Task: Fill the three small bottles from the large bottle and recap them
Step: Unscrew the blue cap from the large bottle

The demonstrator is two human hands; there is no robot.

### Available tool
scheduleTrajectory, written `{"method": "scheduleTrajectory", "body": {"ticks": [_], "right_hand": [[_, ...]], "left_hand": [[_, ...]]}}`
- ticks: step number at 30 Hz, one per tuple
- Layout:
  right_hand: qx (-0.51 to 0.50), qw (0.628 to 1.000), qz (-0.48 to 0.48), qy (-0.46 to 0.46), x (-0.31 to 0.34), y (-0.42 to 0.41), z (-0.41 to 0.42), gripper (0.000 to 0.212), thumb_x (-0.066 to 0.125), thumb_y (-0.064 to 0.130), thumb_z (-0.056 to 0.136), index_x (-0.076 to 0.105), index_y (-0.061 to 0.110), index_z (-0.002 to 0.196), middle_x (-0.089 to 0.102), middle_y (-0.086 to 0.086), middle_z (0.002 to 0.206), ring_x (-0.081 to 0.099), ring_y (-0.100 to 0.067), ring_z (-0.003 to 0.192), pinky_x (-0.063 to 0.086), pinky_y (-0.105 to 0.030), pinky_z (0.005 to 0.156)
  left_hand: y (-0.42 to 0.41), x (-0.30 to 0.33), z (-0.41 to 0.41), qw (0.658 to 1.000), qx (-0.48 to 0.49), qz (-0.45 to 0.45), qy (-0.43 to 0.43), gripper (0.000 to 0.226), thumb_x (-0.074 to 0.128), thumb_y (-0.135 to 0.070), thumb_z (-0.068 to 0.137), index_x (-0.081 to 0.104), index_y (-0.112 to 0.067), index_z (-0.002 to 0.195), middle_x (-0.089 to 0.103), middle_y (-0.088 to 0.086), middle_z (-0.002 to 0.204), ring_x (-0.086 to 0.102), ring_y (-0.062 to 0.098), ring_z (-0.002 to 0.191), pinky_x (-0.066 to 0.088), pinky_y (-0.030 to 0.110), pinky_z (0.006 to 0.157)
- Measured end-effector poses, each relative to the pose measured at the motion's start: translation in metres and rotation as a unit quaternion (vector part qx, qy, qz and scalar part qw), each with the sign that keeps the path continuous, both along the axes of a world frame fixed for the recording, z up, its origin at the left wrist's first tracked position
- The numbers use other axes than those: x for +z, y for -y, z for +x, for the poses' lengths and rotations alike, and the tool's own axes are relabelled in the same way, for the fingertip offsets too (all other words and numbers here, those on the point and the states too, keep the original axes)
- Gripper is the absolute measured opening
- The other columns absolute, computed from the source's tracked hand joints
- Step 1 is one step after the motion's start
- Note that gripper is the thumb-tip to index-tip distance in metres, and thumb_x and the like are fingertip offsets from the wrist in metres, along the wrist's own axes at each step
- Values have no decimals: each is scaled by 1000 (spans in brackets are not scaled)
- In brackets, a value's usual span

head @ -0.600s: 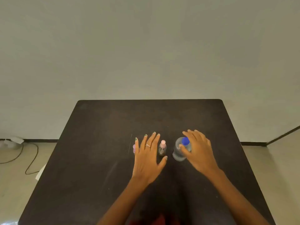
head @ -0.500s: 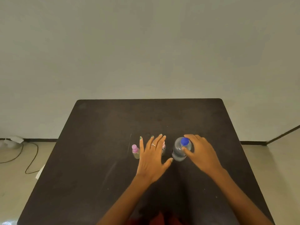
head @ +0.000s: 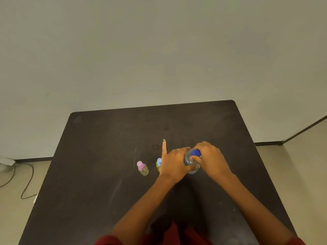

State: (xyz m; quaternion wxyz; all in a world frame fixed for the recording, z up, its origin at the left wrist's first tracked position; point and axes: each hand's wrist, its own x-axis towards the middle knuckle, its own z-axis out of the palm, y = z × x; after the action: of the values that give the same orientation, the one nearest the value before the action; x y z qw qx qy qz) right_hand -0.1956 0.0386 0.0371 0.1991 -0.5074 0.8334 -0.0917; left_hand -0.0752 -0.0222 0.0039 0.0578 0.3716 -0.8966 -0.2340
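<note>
On the dark desk (head: pixel 88 191) I see my left hand (head: pixel 174 164) wrapped around the large bottle (head: pixel 190 162), little finger straight, right hand's (head: pixel 210 160) fingers pinching its blue cap (head: pixel 195 152), two small bottles (head: pixel 143 168) standing just left.

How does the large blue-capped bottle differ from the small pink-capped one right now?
The large bottle is much bigger than the pink-capped small bottle. Its cap is dark blue, the small bottle's pink. The left hand grips the large bottle's body and the right hand is on its cap, while the small bottle stands untouched. Both are clear, capped and on the dark table.
</note>
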Motion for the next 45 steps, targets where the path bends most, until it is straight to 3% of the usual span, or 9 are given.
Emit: {"method": "scheduleTrajectory", "body": {"ticks": [5,11,17,21,26,29,32,38,45], "right_hand": [[23,1000,3,3,-2,3,0,35,69,18,80,59,15,113,54,-3,111,56,-17,97,50,-29,87],[21,1000,-2,10,0,6,-2,39,72,26,78,56,20,114,53,2,107,56,-15,97,50,-29,84],[20,1000,-1,-3,5,6,0,25,67,21,83,58,13,105,56,-4,106,55,-15,91,49,-26,81],[60,998,15,2,6,9,-1,36,71,10,77,60,16,110,53,-1,111,50,-17,100,49,-30,86],[22,999,17,28,6,7,-4,39,73,28,77,55,18,110,49,0,109,52,-14,93,50,-28,83],[29,1000,11,4,6,6,-2,28,66,23,84,58,14,109,52,-3,109,55,-15,92,49,-28,83],[67,998,20,8,7,6,-1,34,70,18,79,59,15,111,51,-2,112,52,-17,100,49,-32,89],[20,1000,3,15,6,5,-4,31,67,31,83,58,16,108,52,-2,107,54,-14,91,50,-28,83],[48,998,1,34,10,6,-3,29,70,15,79,62,17,107,51,-1,106,54,-16,95,51,-31,85]], "left_hand": [[4,-1,-4,999,0,32,-2,54,58,-55,85,53,-25,130,69,-5,115,60,9,113,-13,36,118],[7,-4,-3,999,-10,50,-11,55,62,-48,86,51,-21,133,66,-3,124,58,12,119,9,37,119],[6,-5,-1,997,-8,70,-7,59,63,-47,85,48,-23,136,63,-5,128,55,11,122,15,38,118],[4,-5,0,997,2,73,-20,54,65,-44,84,51,-24,132,65,-4,123,57,13,117,19,37,116],[5,-7,0,997,-7,70,-25,54,64,-42,87,49,-23,135,64,-5,127,56,12,120,21,38,115],[6,-9,1,997,-5,76,-16,60,64,-47,84,47,-24,137,63,-6,128,55,11,121,21,37,115],[5,-10,1,997,-5,70,-23,56,66,-46,84,50,-25,134,65,-5,125,57,12,117,22,37,114],[7,-13,1,997,-5,66,-26,59,65,-48,84,49,-24,136,65,-6,125,57,11,117,23,36,113],[8,-13,2,998,-3,63,-30,57,67,-46,83,51,-25,133,65,-5,123,58,12,115,23,35,111]]}}
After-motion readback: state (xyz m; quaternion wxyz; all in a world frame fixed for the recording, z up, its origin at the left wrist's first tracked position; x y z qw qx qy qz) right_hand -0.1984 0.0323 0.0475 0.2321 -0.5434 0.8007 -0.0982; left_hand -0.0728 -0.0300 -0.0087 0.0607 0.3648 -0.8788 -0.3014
